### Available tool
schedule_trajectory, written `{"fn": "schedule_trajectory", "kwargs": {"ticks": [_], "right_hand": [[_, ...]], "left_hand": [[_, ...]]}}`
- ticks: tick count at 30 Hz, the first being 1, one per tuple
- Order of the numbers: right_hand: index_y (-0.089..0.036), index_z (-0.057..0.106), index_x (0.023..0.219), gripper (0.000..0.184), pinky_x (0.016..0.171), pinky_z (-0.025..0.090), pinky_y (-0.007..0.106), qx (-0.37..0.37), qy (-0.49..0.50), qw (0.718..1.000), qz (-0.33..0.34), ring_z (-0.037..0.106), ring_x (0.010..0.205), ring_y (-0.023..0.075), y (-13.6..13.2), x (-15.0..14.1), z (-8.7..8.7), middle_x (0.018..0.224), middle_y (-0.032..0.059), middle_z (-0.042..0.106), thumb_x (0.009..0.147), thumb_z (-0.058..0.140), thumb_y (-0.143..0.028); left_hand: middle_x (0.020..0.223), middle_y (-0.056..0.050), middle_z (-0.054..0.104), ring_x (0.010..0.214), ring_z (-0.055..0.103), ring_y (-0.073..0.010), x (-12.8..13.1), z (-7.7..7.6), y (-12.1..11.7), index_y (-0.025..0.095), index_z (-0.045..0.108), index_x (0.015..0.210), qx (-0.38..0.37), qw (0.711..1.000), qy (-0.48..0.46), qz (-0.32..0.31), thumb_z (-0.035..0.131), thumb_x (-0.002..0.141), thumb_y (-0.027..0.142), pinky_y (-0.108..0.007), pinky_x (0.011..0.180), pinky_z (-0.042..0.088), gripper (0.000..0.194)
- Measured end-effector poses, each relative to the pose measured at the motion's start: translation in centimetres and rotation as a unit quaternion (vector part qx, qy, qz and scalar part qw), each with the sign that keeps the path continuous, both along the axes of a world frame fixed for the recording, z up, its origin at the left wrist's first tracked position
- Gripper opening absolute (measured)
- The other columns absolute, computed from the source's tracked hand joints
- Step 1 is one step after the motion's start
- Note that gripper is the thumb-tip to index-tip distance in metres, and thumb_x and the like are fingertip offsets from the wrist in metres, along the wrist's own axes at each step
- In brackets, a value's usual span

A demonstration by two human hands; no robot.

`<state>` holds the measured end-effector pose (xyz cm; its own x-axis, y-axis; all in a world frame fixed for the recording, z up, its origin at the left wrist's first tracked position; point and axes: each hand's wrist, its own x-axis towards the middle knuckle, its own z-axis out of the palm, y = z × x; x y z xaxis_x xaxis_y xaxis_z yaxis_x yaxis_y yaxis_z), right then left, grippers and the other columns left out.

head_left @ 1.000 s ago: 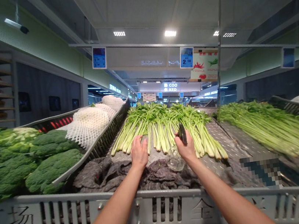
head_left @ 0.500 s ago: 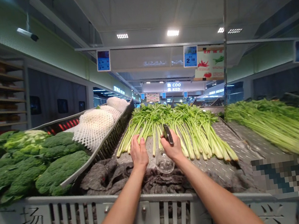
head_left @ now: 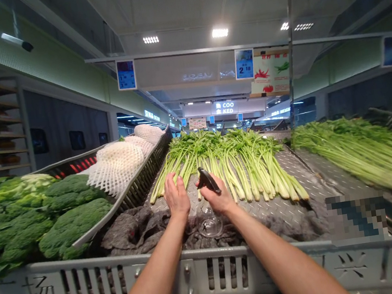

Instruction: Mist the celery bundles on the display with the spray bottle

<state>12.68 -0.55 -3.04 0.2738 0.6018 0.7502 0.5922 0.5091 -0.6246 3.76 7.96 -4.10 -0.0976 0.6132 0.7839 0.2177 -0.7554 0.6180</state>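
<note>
My right hand (head_left: 216, 194) is wrapped round the neck of a spray bottle (head_left: 209, 224) with a black trigger head and a clear body. Its nozzle points toward the far left, over the celery. My left hand (head_left: 176, 196) is raised to the left of the bottle, fingers up and partly spread, with nothing in it. Beyond both hands, bunches of celery (head_left: 243, 169) lie with leaves at the back and pale stalk ends toward me. Whether my left fingers touch the nearest stalks I cannot tell.
Dark crumpled cloth (head_left: 135, 231) lines the front of the bin, behind a grey slotted rail (head_left: 126, 273). Broccoli (head_left: 75, 222) and foam-netted produce (head_left: 121, 160) sit to the left, past a black slotted divider (head_left: 148, 168). On the right, a mirror (head_left: 342, 97) reflects the celery.
The trigger head has tipped over to the left in my right hand, and the bottle has shifted slightly left. My left hand stays raised and empty. The whole view has shifted a little.
</note>
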Motion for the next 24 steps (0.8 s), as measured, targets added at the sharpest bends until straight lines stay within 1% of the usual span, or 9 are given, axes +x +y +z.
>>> {"fn": "schedule_trajectory", "kwargs": {"ticks": [3,6,9,12,15,17,20,24], "right_hand": [[-0.018,0.055,0.076,0.018,0.058,0.041,0.023,0.001,-0.007,1.000,-0.026,0.052,0.060,0.0117,-0.1,-0.2,0.0,0.070,-0.0011,0.057,0.061,0.046,-0.019],[-0.018,0.055,0.078,0.019,0.058,0.040,0.024,0.035,0.009,0.994,-0.099,0.051,0.060,0.0123,-0.4,0.5,0.5,0.068,-0.0012,0.056,0.062,0.046,-0.022],[-0.017,0.053,0.083,0.022,0.055,0.039,0.025,0.077,0.033,0.980,-0.179,0.049,0.057,0.0124,-1.1,2.3,1.7,0.066,-0.0016,0.054,0.064,0.047,-0.025],[-0.016,0.052,0.089,0.027,0.054,0.038,0.026,0.097,0.034,0.970,-0.222,0.047,0.054,0.0123,-1.8,4.5,2.7,0.066,-0.0015,0.054,0.065,0.046,-0.027],[-0.017,0.053,0.086,0.025,0.057,0.038,0.027,0.102,0.030,0.960,-0.260,0.048,0.057,0.0130,-2.1,6.1,2.4,0.068,-0.0009,0.055,0.063,0.046,-0.026],[-0.018,0.053,0.082,0.022,0.056,0.038,0.026,0.085,0.026,0.961,-0.261,0.048,0.056,0.0135,-2.1,6.5,1.8,0.066,-0.0011,0.055,0.063,0.046,-0.027],[-0.018,0.054,0.077,0.019,0.054,0.037,0.025,0.062,0.002,0.970,-0.236,0.049,0.057,0.0137,-1.9,6.3,0.8,0.065,-0.0010,0.055,0.063,0.046,-0.026],[-0.018,0.054,0.078,0.019,0.055,0.038,0.024,0.070,-0.041,0.970,-0.227,0.049,0.055,0.0125,-1.8,5.8,0.5,0.064,-0.0019,0.055,0.062,0.045,-0.025]], "left_hand": [[0.115,-0.014,0.048,0.112,0.040,-0.0232,0.1,-0.2,0.1,0.013,0.045,0.106,-0.004,1.000,0.017,0.005,0.024,0.082,0.034,-0.042,0.095,0.030,0.038],[0.116,-0.013,0.047,0.113,0.039,-0.0233,0.3,-0.4,0.1,0.015,0.045,0.106,-0.006,0.999,0.036,0.007,0.025,0.082,0.035,-0.044,0.095,0.029,0.037],[0.118,-0.014,0.047,0.114,0.038,-0.0241,0.4,-0.6,0.1,0.015,0.045,0.107,-0.012,0.999,0.051,0.005,0.026,0.082,0.035,-0.045,0.095,0.029,0.038],[0.120,-0.014,0.045,0.115,0.037,-0.0248,0.5,-0.6,0.1,0.014,0.045,0.109,-0.013,0.998,0.067,-0.003,0.026,0.082,0.036,-0.046,0.095,0.028,0.039],[0.120,-0.014,0.045,0.115,0.037,-0.0246,0.6,-0.6,0.1,0.014,0.045,0.109,-0.004,0.996,0.089,-0.015,0.025,0.082,0.036,-0.046,0.095,0.029,0.040],[0.120,-0.014,0.045,0.115,0.037,-0.0243,0.7,-0.7,0.0,0.014,0.044,0.110,0.002,0.994,0.105,-0.027,0.025,0.082,0.037,-0.045,0.095,0.029,0.041],[0.118,-0.014,0.046,0.114,0.039,-0.0238,0.8,-0.7,-0.1,0.012,0.044,0.111,0.003,0.992,0.118,-0.040,0.025,0.081,0.037,-0.043,0.096,0.030,0.043],[0.117,-0.014,0.047,0.114,0.039,-0.0231,0.9,-0.7,-0.4,0.011,0.043,0.111,0.005,0.990,0.130,-0.050,0.025,0.081,0.037,-0.041,0.096,0.030,0.044]]}}
